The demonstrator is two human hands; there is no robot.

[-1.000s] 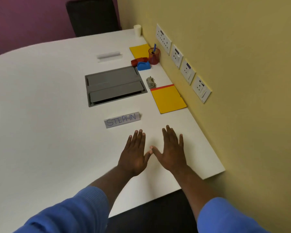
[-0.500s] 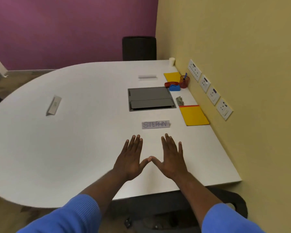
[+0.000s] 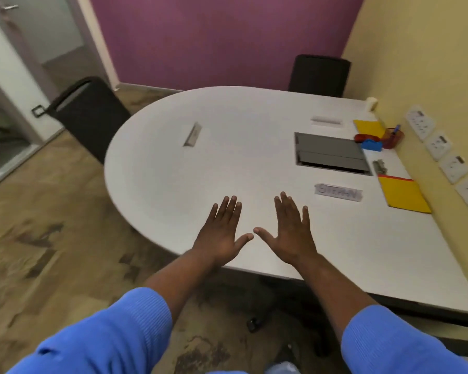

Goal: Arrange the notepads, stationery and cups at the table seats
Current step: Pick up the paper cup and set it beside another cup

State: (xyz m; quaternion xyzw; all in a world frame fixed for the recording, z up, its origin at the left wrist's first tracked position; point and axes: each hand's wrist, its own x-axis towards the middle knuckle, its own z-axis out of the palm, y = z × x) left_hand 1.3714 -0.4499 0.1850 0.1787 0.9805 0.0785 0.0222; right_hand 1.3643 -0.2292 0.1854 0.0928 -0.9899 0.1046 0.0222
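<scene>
My left hand (image 3: 222, 233) and my right hand (image 3: 292, 230) are held flat over the near edge of the white table (image 3: 227, 163), fingers straight, thumbs almost touching, holding nothing. A yellow notepad with a red strip (image 3: 403, 194) lies by the right wall beside a name card (image 3: 338, 192). A second yellow notepad (image 3: 368, 127) lies farther back. Next to it are a red pen cup with a blue pen (image 3: 393, 136), a blue tape dispenser (image 3: 372, 145) and a red item (image 3: 364, 137). A white cup (image 3: 371, 103) stands in the far corner.
A grey cable box (image 3: 330, 155) is set in the table. Two more name cards (image 3: 193, 134) (image 3: 326, 120) stand farther off, and a small metal item (image 3: 380, 166) lies near the box. Black chairs (image 3: 89, 114) (image 3: 319, 75) stand at left and back. Wall sockets (image 3: 441, 144) line the yellow wall.
The view has swung left and back, showing more of the table, floor and left chair. My hands stay flat and empty, now nearer the table's front edge.
</scene>
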